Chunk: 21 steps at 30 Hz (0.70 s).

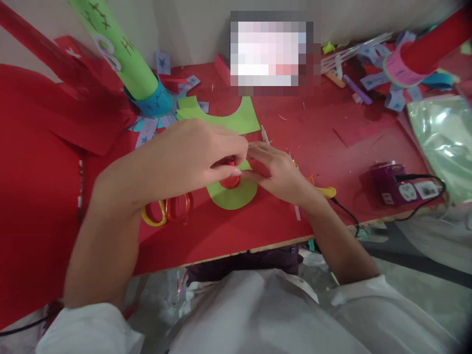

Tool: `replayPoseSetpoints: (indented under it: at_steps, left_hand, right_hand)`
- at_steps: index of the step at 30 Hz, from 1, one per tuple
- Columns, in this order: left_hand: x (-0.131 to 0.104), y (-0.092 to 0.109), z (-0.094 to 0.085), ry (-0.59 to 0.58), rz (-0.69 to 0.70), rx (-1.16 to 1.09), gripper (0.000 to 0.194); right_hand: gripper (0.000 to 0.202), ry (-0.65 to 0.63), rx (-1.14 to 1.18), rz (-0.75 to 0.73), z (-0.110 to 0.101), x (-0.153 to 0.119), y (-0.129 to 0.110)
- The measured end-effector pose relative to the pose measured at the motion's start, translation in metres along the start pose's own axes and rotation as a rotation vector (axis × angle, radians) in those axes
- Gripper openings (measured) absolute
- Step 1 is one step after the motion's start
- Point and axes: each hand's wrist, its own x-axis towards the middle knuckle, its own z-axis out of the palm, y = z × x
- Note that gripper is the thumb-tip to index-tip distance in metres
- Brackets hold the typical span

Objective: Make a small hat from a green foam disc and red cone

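Note:
A round green paper disc (232, 200) lies on the red tabletop, with a red paper piece (230, 182) at its middle. Over it, my left hand (206, 152) is closed, its thumb and curled forefinger pinching the upper part of the red piece. My right hand (278, 172) comes in from the other side, thumb and fingers drawn together with the tips meeting my left fingertips. Whatever those right fingertips grip is hidden. Scissors with yellow and orange handles (165, 210) lie beside my left forearm. Behind my hands rests a cut green sheet (236, 119).
A green paper tube (129, 59) with a blue base stands back left; a red tube with a pink band (403, 66) stands back right. Right are a purple power box (393, 184), a yellow-handled tool with a cord (326, 191), and clear plastic wrapping (442, 142). Red sheet (33, 196) fills the left.

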Motion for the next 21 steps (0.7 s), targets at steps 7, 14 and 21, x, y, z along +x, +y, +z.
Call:
replayPoseSetpoints:
  at_steps: [7, 14, 21]
  left_hand:
    - [0.004, -0.005, -0.007, 0.003, 0.025, -0.002, 0.017]
    - [0.006, -0.004, -0.009, -0.045, 0.027, -0.020, 0.018]
    - [0.008, -0.005, -0.010, -0.071, 0.023, -0.004, 0.015]
  right_hand:
    - [0.030, 0.338, -0.505, 0.262, -0.049, -0.089, -0.009]
    - [0.070, -0.066, -0.747, 0.526, -0.048, -0.154, -0.007]
    - [0.070, 0.007, -0.779, 0.525, -0.028, -0.138, 0.007]
